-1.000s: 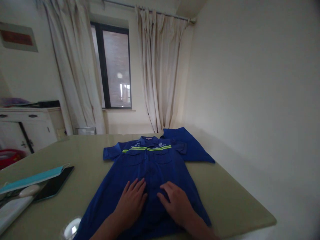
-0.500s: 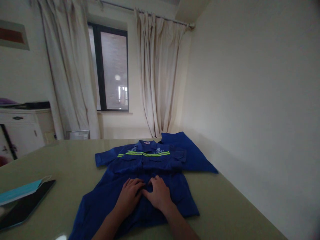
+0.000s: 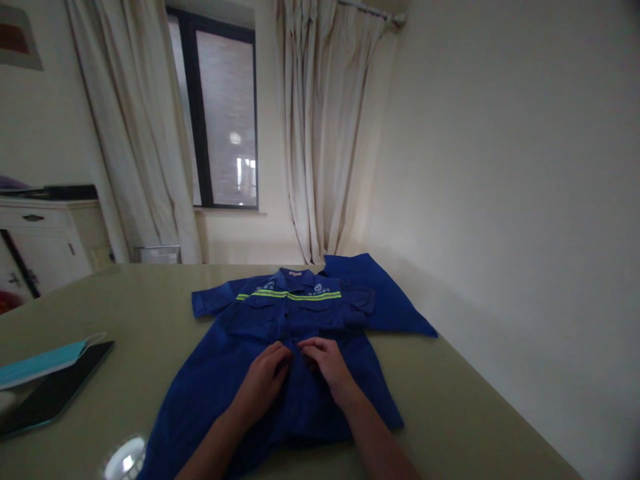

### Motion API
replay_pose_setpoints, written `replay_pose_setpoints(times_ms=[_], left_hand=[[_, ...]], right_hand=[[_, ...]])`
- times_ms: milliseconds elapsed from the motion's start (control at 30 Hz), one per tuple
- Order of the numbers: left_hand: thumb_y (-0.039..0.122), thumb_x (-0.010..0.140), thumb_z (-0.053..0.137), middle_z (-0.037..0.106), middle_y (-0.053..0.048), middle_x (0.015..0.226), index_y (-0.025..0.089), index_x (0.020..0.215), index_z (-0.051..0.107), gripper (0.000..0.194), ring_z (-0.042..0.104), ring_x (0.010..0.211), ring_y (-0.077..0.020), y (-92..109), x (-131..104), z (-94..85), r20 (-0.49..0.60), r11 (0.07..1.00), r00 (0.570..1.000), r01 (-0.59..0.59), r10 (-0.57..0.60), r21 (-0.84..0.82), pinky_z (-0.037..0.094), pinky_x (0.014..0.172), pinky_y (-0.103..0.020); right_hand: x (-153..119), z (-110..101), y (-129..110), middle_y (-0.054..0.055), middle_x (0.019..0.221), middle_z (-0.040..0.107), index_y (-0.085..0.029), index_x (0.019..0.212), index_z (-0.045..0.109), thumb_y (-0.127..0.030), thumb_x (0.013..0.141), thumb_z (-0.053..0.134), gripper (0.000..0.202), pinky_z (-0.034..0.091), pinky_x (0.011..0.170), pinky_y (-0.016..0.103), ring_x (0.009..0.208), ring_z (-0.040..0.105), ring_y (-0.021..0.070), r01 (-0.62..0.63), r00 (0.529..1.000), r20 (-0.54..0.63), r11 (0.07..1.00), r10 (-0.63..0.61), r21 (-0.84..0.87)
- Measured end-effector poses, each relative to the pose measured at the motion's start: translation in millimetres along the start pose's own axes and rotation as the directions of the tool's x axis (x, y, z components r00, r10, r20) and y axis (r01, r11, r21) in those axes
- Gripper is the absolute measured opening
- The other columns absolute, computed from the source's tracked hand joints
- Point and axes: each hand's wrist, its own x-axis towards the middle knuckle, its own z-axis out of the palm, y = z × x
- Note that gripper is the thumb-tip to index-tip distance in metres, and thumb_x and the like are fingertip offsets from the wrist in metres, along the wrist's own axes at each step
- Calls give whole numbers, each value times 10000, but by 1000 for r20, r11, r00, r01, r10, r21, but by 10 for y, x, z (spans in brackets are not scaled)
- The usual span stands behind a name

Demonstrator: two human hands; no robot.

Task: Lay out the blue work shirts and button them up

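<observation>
A blue short-sleeved shirt (image 3: 300,320) with a yellow-green reflective stripe across its chest lies spread on the table, collar away from me. My left hand (image 3: 265,373) rests on the middle of its front, left of the button line, fingers bent together at the cloth edge. Just right of that line, my right hand (image 3: 327,363) has its fingers curled at the placket. The fingertips of both hands are close together but apart, and whatever cloth they pinch is too small to make out. Behind the right sleeve lies another blue cloth (image 3: 395,303).
On the greenish table (image 3: 150,300), a light-blue face mask (image 3: 43,363) lies over a dark flat object (image 3: 55,393) at the left. A shiny round thing (image 3: 125,460) is near the front edge. A wall runs along the right.
Both hands have moved slightly up the shirt front toward the collar, and their fingers are drawn in more. The view has tilted down slightly.
</observation>
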Motion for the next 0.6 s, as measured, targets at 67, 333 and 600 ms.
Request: replay_pose_setpoints(times_ms=[67, 333, 600], left_hand=[[220, 954, 453, 660, -56, 951, 238, 907, 656, 209, 642, 911, -216, 21, -13, 8, -37, 1000, 999, -15, 15, -10, 504, 844, -328], [202, 937, 468, 709, -47, 967, 234, 1015, 689, 237, 683, 929, -206, -97, -7, 51, -80, 999, 996, 25, -28, -40, 532, 869, -335], [188, 919, 469, 746, -39, 1073, 269, 1107, 739, 338, 702, 1007, -199, -141, -10, 42, -91, 999, 995, -49, 48, -15, 546, 925, -318]], right_hand=[[-27, 4, -4, 14, 739, 740, -187, 892, 794, -274, 737, 678, 213, 465, 629, 267, 668, 641, 174, 71, 997, 45, 997, -70, -29], [-155, 36, -77, 59, 884, 757, -205, 910, 801, -203, 853, 641, 170, 510, 811, 326, 859, 699, 222, 414, 906, 90, 817, -414, -403], [-169, 86, -26, 33, 812, 737, -193, 880, 741, -225, 879, 620, 125, 505, 724, 282, 771, 684, 194, 394, 911, 49, 826, -410, -404]])
